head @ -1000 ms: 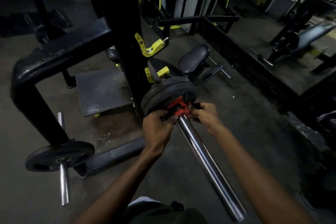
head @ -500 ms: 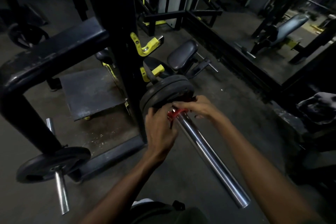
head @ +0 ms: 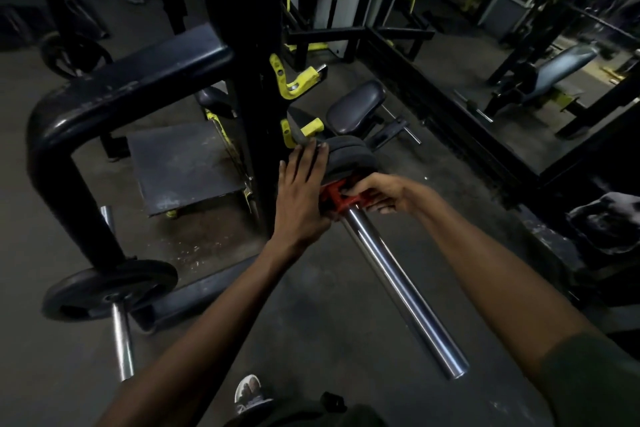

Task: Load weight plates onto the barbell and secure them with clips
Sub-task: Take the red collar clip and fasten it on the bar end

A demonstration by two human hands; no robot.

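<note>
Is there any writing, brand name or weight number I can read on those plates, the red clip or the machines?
None is readable.
Weight plates: any markings too dark and blurred.
Red clip: no text visible.
Floor plate: blurred, no legible number.

The gym was dim — a dusty grey concrete floor [head: 311, 305] ran under black steel frames. A thick black rack upright [head: 249, 80] carried yellow hooks [head: 294, 80]. Behind it sat a padded seat [head: 356, 106]; far right, a grey padded bench [head: 557, 69] stood before mirrored panels.
</note>
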